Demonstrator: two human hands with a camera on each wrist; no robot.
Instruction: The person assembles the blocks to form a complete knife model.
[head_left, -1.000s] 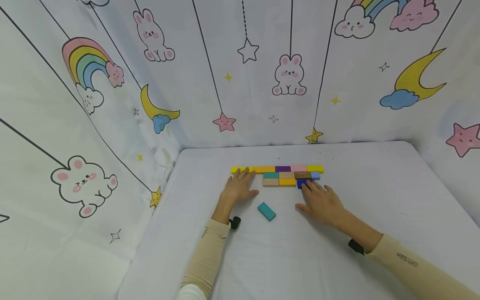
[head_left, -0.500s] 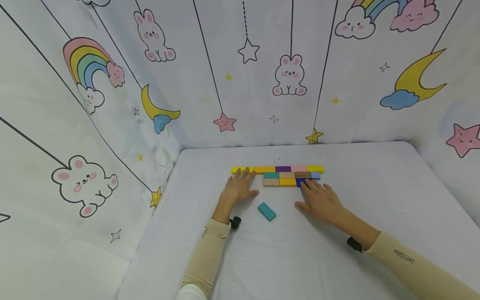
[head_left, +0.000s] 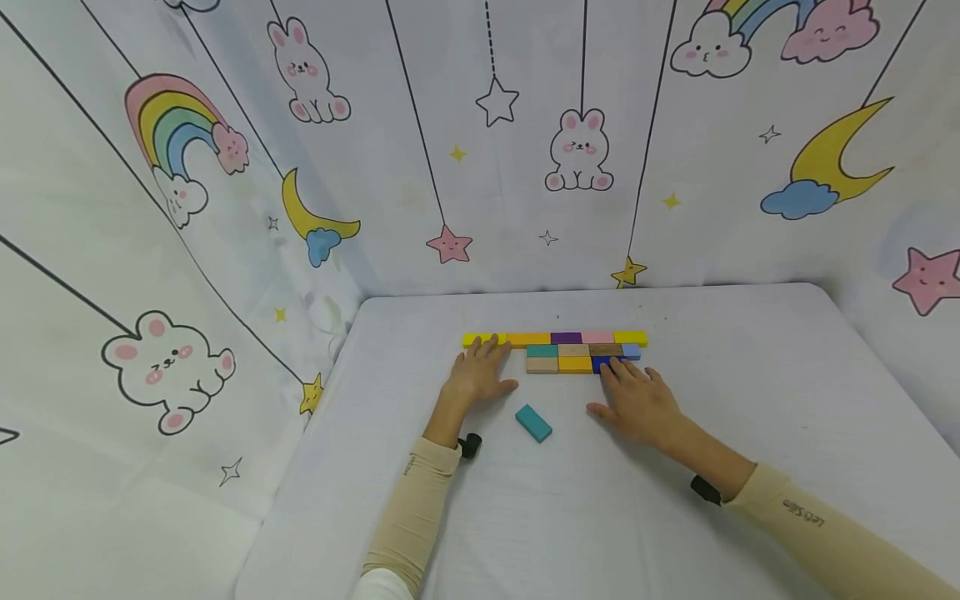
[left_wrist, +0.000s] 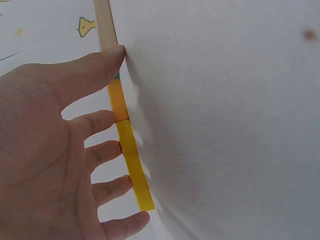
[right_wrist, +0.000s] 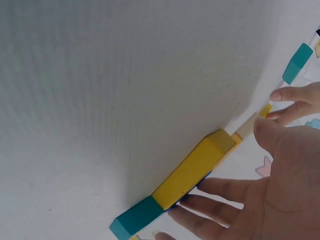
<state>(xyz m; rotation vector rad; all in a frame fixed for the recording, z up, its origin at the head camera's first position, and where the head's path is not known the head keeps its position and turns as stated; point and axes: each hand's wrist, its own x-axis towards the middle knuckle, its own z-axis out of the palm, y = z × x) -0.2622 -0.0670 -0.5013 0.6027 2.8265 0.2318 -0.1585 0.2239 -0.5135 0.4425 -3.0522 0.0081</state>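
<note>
Flat coloured blocks lie in three rows on the white-covered table. My left hand (head_left: 474,375) rests its straight fingertips along the yellow block (left_wrist: 133,160) at the left end of the back row. Fingertips of my right hand (head_left: 641,404) touch the dark blue block (head_left: 599,364), which sits against an orange-yellow block (head_left: 575,365) in the front row; the hand partly hides it. A loose teal block (head_left: 533,423) lies at an angle between the hands. The right wrist view shows a yellow block (right_wrist: 192,172) and a teal block (right_wrist: 137,217) end to end by the right fingers.
Behind the front row stand a teal block (head_left: 542,351), a brown block (head_left: 606,350) and a light blue block (head_left: 632,352). A purple block (head_left: 566,338) and a pink block (head_left: 597,337) are in the back row. A printed curtain (head_left: 405,208) surrounds the table.
The right hand has slid the dark blue block slightly left, closing its small gap to the orange-yellow block. My left hand and the loose teal block have stayed in place.
</note>
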